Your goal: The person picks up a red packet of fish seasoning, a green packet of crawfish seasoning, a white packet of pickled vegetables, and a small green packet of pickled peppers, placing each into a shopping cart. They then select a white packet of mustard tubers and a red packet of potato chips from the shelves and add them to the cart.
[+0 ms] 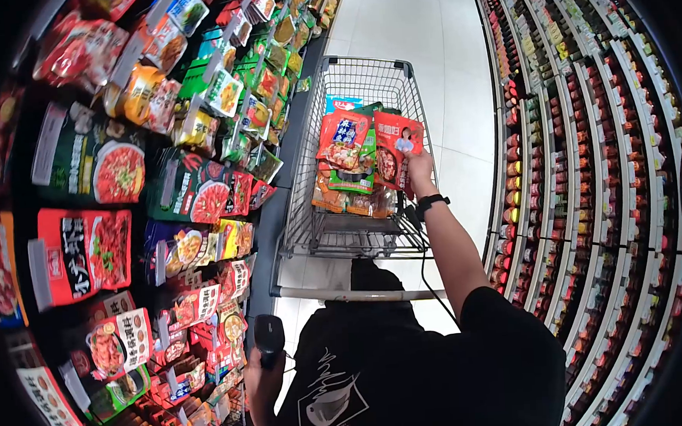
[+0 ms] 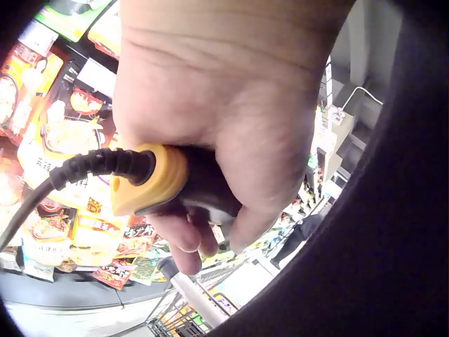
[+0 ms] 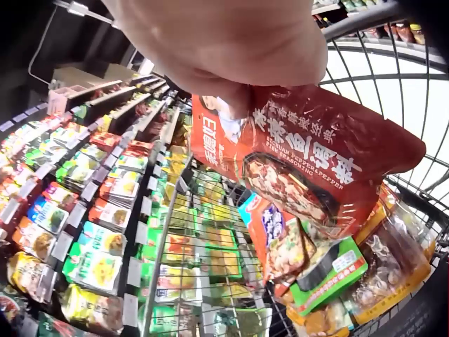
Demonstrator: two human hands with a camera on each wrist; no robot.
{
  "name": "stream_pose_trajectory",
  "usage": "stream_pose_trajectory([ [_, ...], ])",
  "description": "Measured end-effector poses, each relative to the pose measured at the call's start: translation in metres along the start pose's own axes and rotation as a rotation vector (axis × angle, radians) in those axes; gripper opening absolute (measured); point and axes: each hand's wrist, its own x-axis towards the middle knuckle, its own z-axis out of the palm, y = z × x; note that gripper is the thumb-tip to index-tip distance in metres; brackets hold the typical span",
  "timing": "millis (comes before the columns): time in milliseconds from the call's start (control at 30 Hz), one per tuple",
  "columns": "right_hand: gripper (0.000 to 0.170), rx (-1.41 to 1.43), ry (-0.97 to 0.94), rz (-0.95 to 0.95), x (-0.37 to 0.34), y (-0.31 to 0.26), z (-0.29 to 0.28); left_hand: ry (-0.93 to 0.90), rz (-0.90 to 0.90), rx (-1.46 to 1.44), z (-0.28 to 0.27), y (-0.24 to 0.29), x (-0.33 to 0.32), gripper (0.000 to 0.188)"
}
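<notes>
My right hand (image 1: pixel 420 169) pinches a red seasoning packet (image 1: pixel 389 155) by its edge, over the right side of the shopping cart (image 1: pixel 404 69). Below it in the right wrist view lie a green packet (image 3: pixel 333 277), a smaller red packet (image 3: pixel 286 254) and orange packets (image 3: pixel 396 260). Down at the left, beside the shelf, my left hand (image 1: pixel 264 387) grips a handheld barcode scanner (image 1: pixel 269 335). The scanner's yellow butt (image 2: pixel 165 179) and ribbed black cable (image 2: pixel 91 167) show in the left wrist view, with fingers curled round the dark handle.
Shelves of hanging seasoning packets (image 1: pixel 85 253) rise close along the left. Jars line the shelves (image 1: pixel 579 193) on the right. Pale floor (image 1: pixel 460 129) runs between the cart and those jars. The cart's handle bar (image 1: pixel 361 295) crosses in front of the body.
</notes>
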Motion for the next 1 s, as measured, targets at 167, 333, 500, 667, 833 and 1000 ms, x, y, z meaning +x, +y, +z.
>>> stream_pose_trajectory([
  [167,0.018,-0.175,0.029,-0.055,0.061,0.043,0.005,0.049,-0.016,0.014,0.003,0.031,-0.005,0.042],
  [333,0.043,-0.294,-0.06,0.039,0.103,0.051,0.006,0.032,-0.12,-0.002,0.015,0.048,-0.007,0.043],
  [500,0.061,-0.923,-0.044,-0.083,0.08,0.058,0.015,0.034,-0.011,0.049,0.03,0.041,0.002,0.037],
  [667,0.045,-1.273,-0.69,-0.118,0.004,0.101,0.01,0.0,-0.128,-0.055,0.029,0.048,0.001,0.047],
  [833,0.051,-1.229,-0.984,-0.279,-0.125,0.021,0.003,0.012,-0.05,-0.093,0.026,0.028,0.0,0.043],
  [1000,0.032,-1.184,-0.989,-0.655,-0.195,-0.027,-0.017,0.011,0.017,-0.14,0.019,0.006,-0.015,0.041],
])
